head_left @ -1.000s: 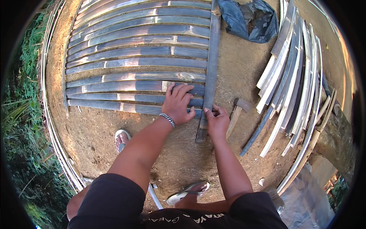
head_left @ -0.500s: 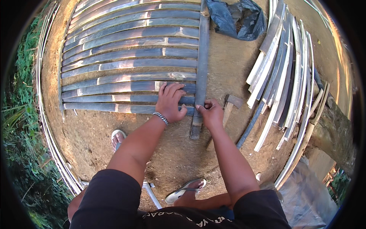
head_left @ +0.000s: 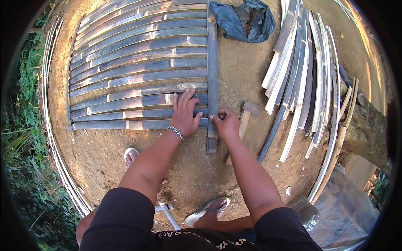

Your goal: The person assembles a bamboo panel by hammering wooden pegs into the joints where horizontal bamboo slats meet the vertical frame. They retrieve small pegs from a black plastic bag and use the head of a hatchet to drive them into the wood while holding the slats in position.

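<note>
- Squatting on bare dirt over a panel of split bamboo slats (head_left: 138, 79), the slats running side to side in a row going away from me.
- One crosspiece (head_left: 212, 75), a long dark strip, runs front to back over the right ends of those slats. Its near end sticks out past the last slat, toward me.
- Left hand (head_left: 185, 113) is flat on the nearest few slats, just left of the crosspiece, fingers spread apart and palm down. Got a metal bracelet (head_left: 176, 132) on that wrist.
- Right hand (head_left: 226, 124) sits right at the crosspiece where it passes the closest slat, fingers curled in together and pinched. Whether there's something small between the fingertips, I honestly can't tell from this angle.
- Hammer (head_left: 245, 121) is lying on the ground just right of my right hand, wooden handle pointing back toward me, head at the far end. Nobody's touching it.
- Over on the right there's a loose pile of more bamboo strips (head_left: 305, 79), pale and dark mixed, well apart from the panel.
- Dark plastic bag (head_left: 245, 19) is crumpled on the dirt at the far end of the crosspiece.
- Both my feet are in sandals, left (head_left: 130, 154) by my left forearm, right (head_left: 207, 209) tucked under me.
- Weeds and grass (head_left: 21, 125) along the left edge.
</note>
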Action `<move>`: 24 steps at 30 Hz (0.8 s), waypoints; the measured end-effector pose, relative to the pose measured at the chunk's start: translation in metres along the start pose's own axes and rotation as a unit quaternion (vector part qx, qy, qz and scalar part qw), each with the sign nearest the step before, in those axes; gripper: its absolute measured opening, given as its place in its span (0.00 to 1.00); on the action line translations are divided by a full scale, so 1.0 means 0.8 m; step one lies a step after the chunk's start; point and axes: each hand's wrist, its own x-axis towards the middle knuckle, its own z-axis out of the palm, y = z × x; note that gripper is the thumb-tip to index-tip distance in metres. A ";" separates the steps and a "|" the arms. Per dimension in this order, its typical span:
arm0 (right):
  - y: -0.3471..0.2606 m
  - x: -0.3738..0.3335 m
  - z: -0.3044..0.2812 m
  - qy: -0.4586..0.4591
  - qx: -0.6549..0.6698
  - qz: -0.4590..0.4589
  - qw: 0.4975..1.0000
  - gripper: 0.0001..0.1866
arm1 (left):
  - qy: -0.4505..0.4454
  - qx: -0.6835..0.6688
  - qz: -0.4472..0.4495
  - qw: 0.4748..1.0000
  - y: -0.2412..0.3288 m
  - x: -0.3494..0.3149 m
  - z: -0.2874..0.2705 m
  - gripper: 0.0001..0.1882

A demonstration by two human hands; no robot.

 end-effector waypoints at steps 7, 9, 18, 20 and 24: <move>0.005 -0.003 0.000 0.010 -0.007 -0.018 1.000 0.21 | -0.035 0.011 0.039 0.999 -0.013 -0.003 -0.002 0.20; 0.002 -0.005 0.002 0.011 -0.003 -0.022 1.000 0.21 | -0.031 0.025 0.046 0.998 -0.014 -0.005 -0.001 0.19; 0.004 -0.007 0.004 0.022 -0.004 -0.015 1.000 0.21 | -0.021 0.033 0.043 0.998 -0.011 -0.006 0.005 0.17; 0.005 -0.004 0.004 0.018 -0.006 -0.013 1.000 0.22 | -0.017 0.025 0.041 0.999 -0.009 -0.005 0.004 0.18; -0.001 -0.003 0.000 0.004 -0.016 -0.007 1.000 0.22 | -0.003 0.019 0.019 1.000 -0.003 -0.004 0.002 0.24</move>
